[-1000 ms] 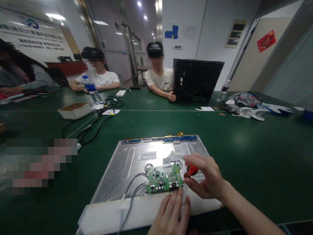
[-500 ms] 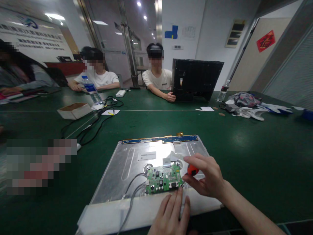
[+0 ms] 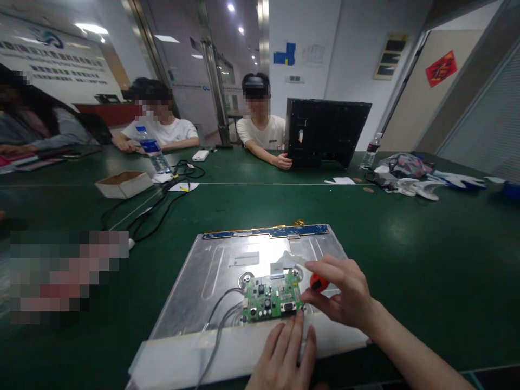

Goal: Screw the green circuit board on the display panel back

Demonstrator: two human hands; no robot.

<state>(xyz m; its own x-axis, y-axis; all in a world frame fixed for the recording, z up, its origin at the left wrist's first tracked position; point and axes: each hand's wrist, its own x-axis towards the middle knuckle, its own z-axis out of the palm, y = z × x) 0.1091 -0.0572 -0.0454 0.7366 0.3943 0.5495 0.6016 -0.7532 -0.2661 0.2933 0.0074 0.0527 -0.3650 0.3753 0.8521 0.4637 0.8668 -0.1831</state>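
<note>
A green circuit board (image 3: pixel 268 297) lies on the metal back of a display panel (image 3: pixel 195 265), with grey cables (image 3: pixel 221 319) running from its left side. My right hand (image 3: pixel 345 295) is closed around the red-and-black handle of a screwdriver (image 3: pixel 319 283), held at the board's right edge; its shaft is mostly hidden behind my fingers. Fingers stretched out, my left hand (image 3: pixel 284 355) rests at the lower right corner of the board, on the white strip (image 3: pixel 179 355) along the panel's near edge. A blue board (image 3: pixel 268 232) lines the panel's far edge.
Across the green table (image 3: pixel 406 260), a person holds a black monitor (image 3: pixel 329 132). Black cables (image 3: pixel 162 203), an open box (image 3: pixel 124 185) and a bottle (image 3: pixel 152 149) stand left. Another bottle (image 3: pixel 371 150) and gloves (image 3: pixel 418 187) are at the right. Other people sit far left.
The screwdriver handle has tilted or turned slightly in my right hand, showing more black. My left hand and the panel stay in place.
</note>
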